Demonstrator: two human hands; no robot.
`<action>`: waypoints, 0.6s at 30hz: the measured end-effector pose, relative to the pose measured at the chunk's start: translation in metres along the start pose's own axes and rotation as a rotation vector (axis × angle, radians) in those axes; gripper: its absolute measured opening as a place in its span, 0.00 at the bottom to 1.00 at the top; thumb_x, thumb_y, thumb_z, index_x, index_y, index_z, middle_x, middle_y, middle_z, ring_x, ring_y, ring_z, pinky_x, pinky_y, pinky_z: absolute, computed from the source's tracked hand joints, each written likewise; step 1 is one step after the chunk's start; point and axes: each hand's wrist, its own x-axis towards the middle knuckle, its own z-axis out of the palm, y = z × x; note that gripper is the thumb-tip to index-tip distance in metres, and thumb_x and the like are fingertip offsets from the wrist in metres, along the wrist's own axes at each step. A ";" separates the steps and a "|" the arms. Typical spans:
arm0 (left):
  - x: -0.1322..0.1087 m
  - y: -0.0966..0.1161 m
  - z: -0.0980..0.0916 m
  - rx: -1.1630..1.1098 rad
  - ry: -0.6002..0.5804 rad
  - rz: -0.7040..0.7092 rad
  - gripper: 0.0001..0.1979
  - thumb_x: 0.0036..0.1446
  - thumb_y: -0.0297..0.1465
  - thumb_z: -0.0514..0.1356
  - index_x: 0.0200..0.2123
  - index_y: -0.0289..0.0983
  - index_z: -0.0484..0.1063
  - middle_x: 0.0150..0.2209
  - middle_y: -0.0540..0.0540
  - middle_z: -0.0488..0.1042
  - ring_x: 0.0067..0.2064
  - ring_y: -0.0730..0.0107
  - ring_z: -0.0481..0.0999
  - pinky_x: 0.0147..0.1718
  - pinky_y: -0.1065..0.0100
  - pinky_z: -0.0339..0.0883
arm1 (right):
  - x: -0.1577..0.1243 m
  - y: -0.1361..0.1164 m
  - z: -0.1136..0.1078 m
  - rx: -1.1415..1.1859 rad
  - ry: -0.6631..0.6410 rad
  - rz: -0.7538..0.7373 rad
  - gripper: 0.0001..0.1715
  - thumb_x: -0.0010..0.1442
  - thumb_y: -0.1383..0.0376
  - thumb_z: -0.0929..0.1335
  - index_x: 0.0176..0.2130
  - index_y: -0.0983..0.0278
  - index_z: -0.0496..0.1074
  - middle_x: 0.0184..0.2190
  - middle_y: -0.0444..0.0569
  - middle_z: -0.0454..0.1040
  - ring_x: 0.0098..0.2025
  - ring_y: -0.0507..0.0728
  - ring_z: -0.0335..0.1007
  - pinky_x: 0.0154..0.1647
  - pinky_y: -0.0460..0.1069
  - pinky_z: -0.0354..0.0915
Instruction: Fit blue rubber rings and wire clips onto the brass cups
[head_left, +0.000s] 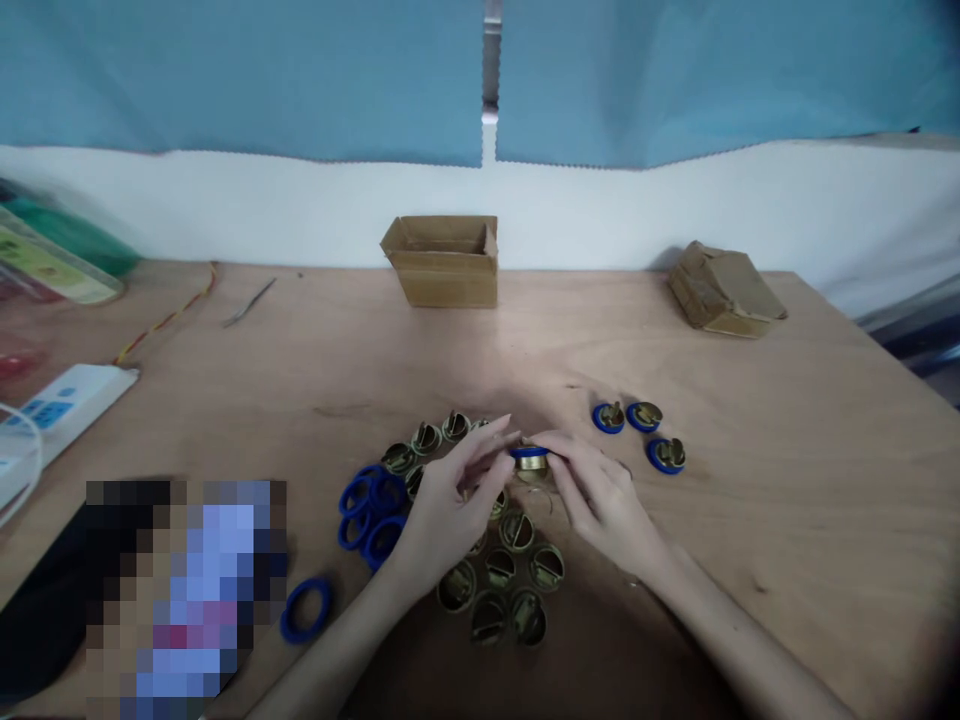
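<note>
I pinch the small, stiff brass cap [532,464] with both hands [457,500] [600,495], rubber ring [529,452] at twelve o'clock.

A wooden surface [787,420] carries an open cardboard box [444,260] at its far edge. Right of the box lies a flattened carton [724,290]; nearer than the box sit brass caps [499,570], loose blue rings [369,505] and three ringed caps [639,432]. Left of the box lie tweezers [247,303] and a power strip [56,410].

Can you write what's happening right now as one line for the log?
left hand: holds brass cap | right hand: holds same cap, blue ring on top | nearby: bare caps, loose rings, ringed caps
</note>
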 end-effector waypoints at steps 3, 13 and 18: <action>0.003 -0.002 0.001 -0.071 -0.041 -0.031 0.22 0.62 0.33 0.64 0.59 0.39 0.71 0.56 0.38 0.78 0.57 0.54 0.79 0.54 0.54 0.75 | -0.001 -0.003 0.005 0.014 -0.012 -0.059 0.22 0.73 0.72 0.59 0.61 0.56 0.66 0.52 0.52 0.76 0.54 0.59 0.74 0.55 0.58 0.73; 0.006 0.007 -0.007 -0.148 0.142 0.008 0.15 0.58 0.32 0.68 0.48 0.38 0.75 0.51 0.42 0.81 0.53 0.61 0.80 0.55 0.60 0.74 | 0.006 0.005 -0.016 0.032 -0.160 0.245 0.10 0.69 0.63 0.66 0.50 0.61 0.70 0.29 0.42 0.72 0.24 0.52 0.67 0.26 0.48 0.64; 0.007 0.009 -0.006 -0.167 0.152 0.034 0.12 0.58 0.31 0.67 0.46 0.38 0.76 0.49 0.44 0.81 0.51 0.64 0.81 0.53 0.63 0.75 | 0.001 0.021 -0.027 -0.011 -0.512 0.164 0.14 0.62 0.74 0.67 0.45 0.59 0.74 0.31 0.44 0.74 0.31 0.54 0.68 0.29 0.48 0.60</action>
